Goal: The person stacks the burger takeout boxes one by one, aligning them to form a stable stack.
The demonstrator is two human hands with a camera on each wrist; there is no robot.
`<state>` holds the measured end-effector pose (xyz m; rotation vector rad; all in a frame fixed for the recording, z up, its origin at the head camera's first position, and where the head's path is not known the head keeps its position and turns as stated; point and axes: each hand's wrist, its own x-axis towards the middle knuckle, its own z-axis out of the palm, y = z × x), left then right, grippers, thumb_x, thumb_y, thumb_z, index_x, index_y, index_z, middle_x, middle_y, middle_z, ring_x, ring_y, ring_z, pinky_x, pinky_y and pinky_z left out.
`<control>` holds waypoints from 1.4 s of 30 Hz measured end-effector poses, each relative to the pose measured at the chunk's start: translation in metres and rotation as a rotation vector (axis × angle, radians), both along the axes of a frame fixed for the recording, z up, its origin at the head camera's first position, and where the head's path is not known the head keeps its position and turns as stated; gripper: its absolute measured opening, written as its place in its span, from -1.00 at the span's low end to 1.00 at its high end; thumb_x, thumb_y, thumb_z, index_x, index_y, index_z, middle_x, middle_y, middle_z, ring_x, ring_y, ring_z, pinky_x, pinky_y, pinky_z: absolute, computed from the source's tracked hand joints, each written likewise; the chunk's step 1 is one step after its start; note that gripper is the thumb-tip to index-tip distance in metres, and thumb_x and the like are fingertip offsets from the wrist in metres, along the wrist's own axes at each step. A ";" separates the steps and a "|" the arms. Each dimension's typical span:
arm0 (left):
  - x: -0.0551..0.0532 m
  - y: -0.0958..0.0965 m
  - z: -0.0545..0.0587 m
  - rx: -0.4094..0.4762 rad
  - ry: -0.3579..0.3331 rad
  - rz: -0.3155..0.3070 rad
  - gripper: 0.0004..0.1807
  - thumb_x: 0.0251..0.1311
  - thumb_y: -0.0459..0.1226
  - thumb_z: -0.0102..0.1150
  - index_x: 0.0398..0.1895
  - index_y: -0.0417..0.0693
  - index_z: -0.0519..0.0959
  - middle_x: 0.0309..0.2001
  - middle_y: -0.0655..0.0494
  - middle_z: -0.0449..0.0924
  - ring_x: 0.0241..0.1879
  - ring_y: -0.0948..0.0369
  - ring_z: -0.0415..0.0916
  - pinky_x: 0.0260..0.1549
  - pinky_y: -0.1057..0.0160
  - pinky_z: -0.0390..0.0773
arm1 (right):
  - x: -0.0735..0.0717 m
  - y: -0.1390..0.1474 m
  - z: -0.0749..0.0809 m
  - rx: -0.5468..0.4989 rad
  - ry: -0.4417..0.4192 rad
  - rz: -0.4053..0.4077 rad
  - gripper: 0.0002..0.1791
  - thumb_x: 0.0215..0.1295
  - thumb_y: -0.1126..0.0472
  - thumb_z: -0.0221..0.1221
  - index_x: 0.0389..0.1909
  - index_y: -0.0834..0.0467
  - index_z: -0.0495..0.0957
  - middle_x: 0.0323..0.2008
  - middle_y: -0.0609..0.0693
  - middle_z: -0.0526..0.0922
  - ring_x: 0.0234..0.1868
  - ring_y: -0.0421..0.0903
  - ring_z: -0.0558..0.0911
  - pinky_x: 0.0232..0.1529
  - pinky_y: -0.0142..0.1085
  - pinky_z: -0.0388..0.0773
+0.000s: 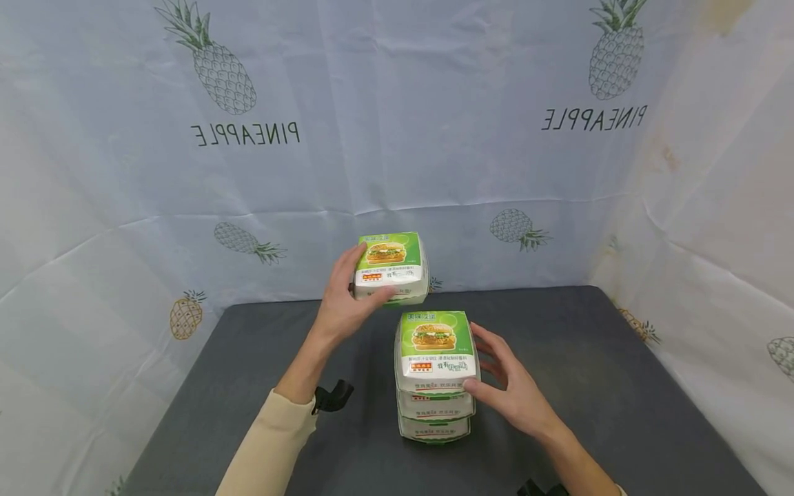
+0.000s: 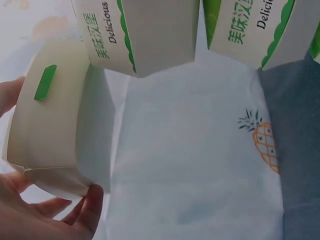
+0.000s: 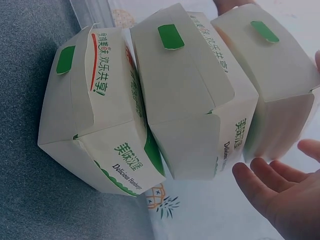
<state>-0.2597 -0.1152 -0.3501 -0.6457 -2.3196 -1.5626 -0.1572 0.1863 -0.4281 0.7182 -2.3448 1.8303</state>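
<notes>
Up off the table, my left hand (image 1: 344,300) grips a white and green burger box (image 1: 397,274), thumb along its front and fingers at its left side. The left wrist view shows this box (image 2: 52,115) between thumb and fingers. Three matching boxes stand stacked on the table, with the top box (image 1: 437,351) showing a printed burger. At that box's right side is my right hand (image 1: 515,386), thumb near its front corner and fingers spread loosely along the side. In the right wrist view, relaxed fingers (image 3: 265,182) lie close by the uppermost box (image 3: 280,115).
A dark table (image 1: 527,310) carries the stack. Behind it and at both sides hangs white cloth (image 1: 397,138) printed with pineapples. Below the top box sit a middle box (image 1: 434,409) and a bottom box (image 1: 434,432). A black strap (image 1: 331,396) is on the left wrist.
</notes>
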 end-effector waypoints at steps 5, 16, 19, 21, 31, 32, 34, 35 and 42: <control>0.006 0.003 0.003 -0.001 0.024 -0.025 0.00 0.18 -0.06 0.43 0.63 0.11 0.10 0.58 0.09 -0.04 0.13 0.04 0.36 -0.04 0.03 0.51 | -0.001 -0.001 0.000 -0.007 0.002 0.012 -0.16 0.41 0.33 0.22 0.61 -0.03 0.07 0.51 0.05 0.14 0.39 -0.28 0.28 0.26 -0.31 0.40; 0.024 0.010 0.005 -0.011 0.015 -0.071 -0.02 0.19 -0.07 0.42 0.62 0.11 0.11 0.57 0.04 -0.03 0.20 0.01 0.32 -0.03 -0.02 0.53 | 0.000 -0.002 0.001 -0.002 0.005 0.008 -0.16 0.41 0.33 0.22 0.61 -0.03 0.07 0.51 0.05 0.14 0.39 -0.27 0.28 0.25 -0.31 0.41; 0.031 0.011 0.004 -0.025 0.001 -0.069 -0.02 0.19 -0.07 0.43 0.62 0.14 0.12 0.58 0.04 -0.05 0.27 0.01 0.27 0.02 -0.03 0.51 | 0.000 -0.003 0.001 0.001 0.006 0.008 -0.16 0.41 0.33 0.22 0.61 -0.05 0.07 0.51 0.04 0.13 0.39 -0.27 0.28 0.25 -0.30 0.41; 0.034 0.012 0.003 -0.028 -0.007 -0.065 -0.03 0.19 -0.06 0.42 0.62 0.14 0.12 0.58 0.04 -0.05 0.27 0.01 0.28 0.02 -0.04 0.50 | 0.000 -0.003 0.001 0.005 0.008 0.007 -0.16 0.41 0.33 0.22 0.61 -0.05 0.07 0.52 0.04 0.13 0.40 -0.25 0.27 0.25 -0.29 0.41; 0.046 0.021 -0.003 -0.028 -0.031 -0.067 -0.02 0.22 -0.07 0.42 0.63 0.18 0.08 0.59 0.08 -0.08 0.18 0.05 0.38 0.05 -0.05 0.48 | 0.001 -0.002 0.001 0.023 0.013 -0.014 -0.15 0.41 0.34 0.22 0.61 -0.04 0.06 0.51 0.00 0.14 0.41 -0.25 0.28 0.24 -0.29 0.42; 0.047 0.022 -0.003 -0.026 -0.031 -0.070 -0.02 0.22 -0.08 0.42 0.63 0.18 0.08 0.59 0.07 -0.09 0.19 0.05 0.38 0.05 -0.05 0.48 | 0.001 -0.001 0.001 0.024 0.018 -0.015 -0.15 0.41 0.34 0.22 0.61 -0.04 0.06 0.51 0.01 0.15 0.41 -0.26 0.28 0.24 -0.29 0.43; 0.048 0.023 -0.004 -0.026 -0.033 -0.072 -0.01 0.21 -0.07 0.43 0.63 0.18 0.08 0.59 0.07 -0.08 0.20 0.04 0.38 0.05 -0.05 0.48 | 0.001 0.000 0.002 0.024 0.022 -0.016 -0.15 0.41 0.34 0.22 0.61 -0.06 0.06 0.51 0.02 0.15 0.41 -0.26 0.28 0.26 -0.29 0.43; 0.049 0.023 -0.004 -0.029 -0.034 -0.071 -0.02 0.21 -0.06 0.42 0.63 0.19 0.09 0.59 0.07 -0.08 0.21 0.04 0.37 0.05 -0.06 0.49 | 0.001 0.000 0.003 0.019 0.026 -0.014 -0.16 0.42 0.35 0.21 0.61 -0.06 0.07 0.51 0.04 0.15 0.42 -0.24 0.28 0.26 -0.29 0.43; 0.054 0.026 -0.002 -0.063 -0.047 -0.050 -0.02 0.17 0.03 0.44 0.61 0.28 0.13 0.57 0.13 -0.02 0.33 0.01 0.23 0.08 -0.10 0.45 | -0.001 0.002 0.014 0.008 0.064 -0.017 -0.20 0.45 0.38 0.15 0.61 -0.04 0.07 0.51 0.06 0.14 0.48 0.14 0.24 0.31 -0.24 0.42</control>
